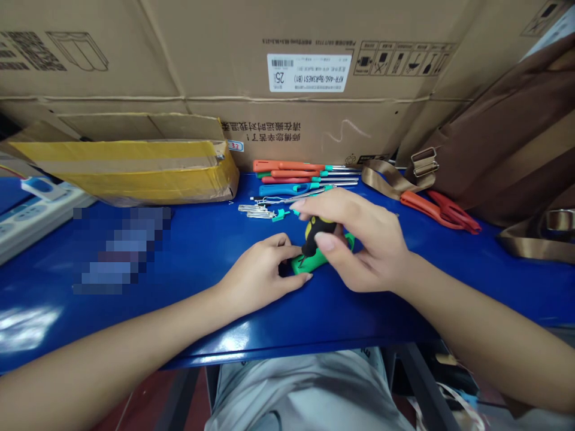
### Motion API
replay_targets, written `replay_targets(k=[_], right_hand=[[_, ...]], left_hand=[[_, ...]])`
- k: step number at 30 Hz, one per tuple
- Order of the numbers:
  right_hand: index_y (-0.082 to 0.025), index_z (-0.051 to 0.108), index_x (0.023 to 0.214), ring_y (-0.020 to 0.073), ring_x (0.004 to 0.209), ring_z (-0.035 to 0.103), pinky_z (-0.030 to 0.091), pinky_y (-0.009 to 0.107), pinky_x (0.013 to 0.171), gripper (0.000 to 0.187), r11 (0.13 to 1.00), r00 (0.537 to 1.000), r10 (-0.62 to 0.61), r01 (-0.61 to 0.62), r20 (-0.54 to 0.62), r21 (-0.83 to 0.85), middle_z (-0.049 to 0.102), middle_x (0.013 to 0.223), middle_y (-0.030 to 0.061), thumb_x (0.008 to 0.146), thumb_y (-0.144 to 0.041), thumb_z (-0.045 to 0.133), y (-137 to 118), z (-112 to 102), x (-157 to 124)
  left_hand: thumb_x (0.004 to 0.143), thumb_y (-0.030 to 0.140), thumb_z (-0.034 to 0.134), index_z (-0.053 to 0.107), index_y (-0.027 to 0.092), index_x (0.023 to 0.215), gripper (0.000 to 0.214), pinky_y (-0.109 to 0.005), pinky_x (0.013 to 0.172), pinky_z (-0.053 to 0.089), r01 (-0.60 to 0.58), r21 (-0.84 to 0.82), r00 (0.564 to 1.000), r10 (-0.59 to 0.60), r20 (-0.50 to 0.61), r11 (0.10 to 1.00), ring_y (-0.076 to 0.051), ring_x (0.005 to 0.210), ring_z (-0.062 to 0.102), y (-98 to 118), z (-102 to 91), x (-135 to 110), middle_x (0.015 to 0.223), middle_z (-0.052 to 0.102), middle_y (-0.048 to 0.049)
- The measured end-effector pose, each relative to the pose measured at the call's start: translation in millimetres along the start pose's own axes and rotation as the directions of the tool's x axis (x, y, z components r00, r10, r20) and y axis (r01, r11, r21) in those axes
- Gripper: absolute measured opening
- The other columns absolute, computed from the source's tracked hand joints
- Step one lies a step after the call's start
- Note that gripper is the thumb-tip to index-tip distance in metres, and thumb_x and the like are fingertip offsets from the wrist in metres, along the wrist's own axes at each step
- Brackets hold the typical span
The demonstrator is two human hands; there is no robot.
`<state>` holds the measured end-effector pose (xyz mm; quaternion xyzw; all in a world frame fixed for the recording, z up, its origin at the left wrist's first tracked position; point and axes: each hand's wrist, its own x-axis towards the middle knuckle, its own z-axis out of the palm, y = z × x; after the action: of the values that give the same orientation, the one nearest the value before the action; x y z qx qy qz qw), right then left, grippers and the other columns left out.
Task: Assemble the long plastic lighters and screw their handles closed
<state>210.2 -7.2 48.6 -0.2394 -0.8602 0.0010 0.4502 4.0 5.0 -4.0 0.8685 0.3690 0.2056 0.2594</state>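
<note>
Between the fingers of my right hand (366,239) is a short screwdriver (318,232) with a black and yellow handle. It is held upright, its tip down at the end of a green lighter handle (308,263) lying on the blue table. My left hand (260,269) pinches that end of the handle, thumb on the near side and fingers on the far side. The handle's other end is partly hidden behind my right hand. Just beyond lie several small clear and metal parts (258,211) and a small teal piece (281,215).
Several long-nosed lighters (296,172) in orange, red and blue lie at the back. An open yellow-taped box (171,173) and a power strip (40,218) stand left. On the right are orange-red handle pieces (440,211) and a brown bag (507,143). A large cardboard box (202,66) forms the back wall.
</note>
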Motion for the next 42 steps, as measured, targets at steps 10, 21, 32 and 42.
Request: replay_targets(k=[10,21,32,42], right_hand=[[-0.024,0.067,0.119,0.0194,0.094,0.075,0.062,0.032,0.081,0.024,0.998,0.999,-0.021,0.019,-0.030,-0.055,0.078,0.101,0.0042,0.097,-0.021,0.060,-4,0,3],[-0.022,0.066,0.112,0.0165,0.086,0.072,0.061,0.028,0.072,0.017,0.979,0.971,0.199,-0.192,-0.131,0.064,0.074,0.110,0.0053,0.097,-0.029,0.065,6,7,3],[-0.018,0.063,0.089,0.0154,0.061,0.071,0.067,0.035,0.065,0.035,0.362,0.550,0.769,-0.794,0.325,0.488,0.065,0.072,-0.0020,0.075,-0.039,0.088,86,-39,-16],[-0.020,0.072,0.096,0.0252,0.094,0.067,0.053,0.041,0.087,0.017,0.855,0.739,0.503,-0.502,0.447,-0.131,0.073,0.098,0.0072,0.087,-0.035,0.069,105,-37,-52]], left_hand=[[0.087,0.036,0.074,0.075,0.022,0.105,0.022,-0.032,0.074,0.054,0.001,-0.002,1.000,-0.001,0.002,1.000,-0.019,0.083,0.065,-3,1.6,1,0.093,0.067,-0.0037],[0.087,0.036,0.073,0.075,0.021,0.112,0.029,-0.031,0.073,0.052,-0.012,0.034,0.997,0.010,0.072,0.999,-0.018,0.081,0.063,0,-10.2,3,0.094,0.063,-0.0038],[0.087,0.045,0.071,0.066,0.022,0.121,0.042,-0.040,0.088,0.052,-0.145,0.445,0.963,0.023,0.268,0.884,-0.029,0.103,0.067,-4,-56.1,3,0.113,0.068,-0.0060],[0.102,0.042,0.055,0.061,0.019,0.119,0.029,-0.036,0.088,0.052,-0.206,0.324,0.963,0.132,0.236,0.923,-0.024,0.103,0.063,-14,-33.1,8,0.113,0.065,-0.0066]])
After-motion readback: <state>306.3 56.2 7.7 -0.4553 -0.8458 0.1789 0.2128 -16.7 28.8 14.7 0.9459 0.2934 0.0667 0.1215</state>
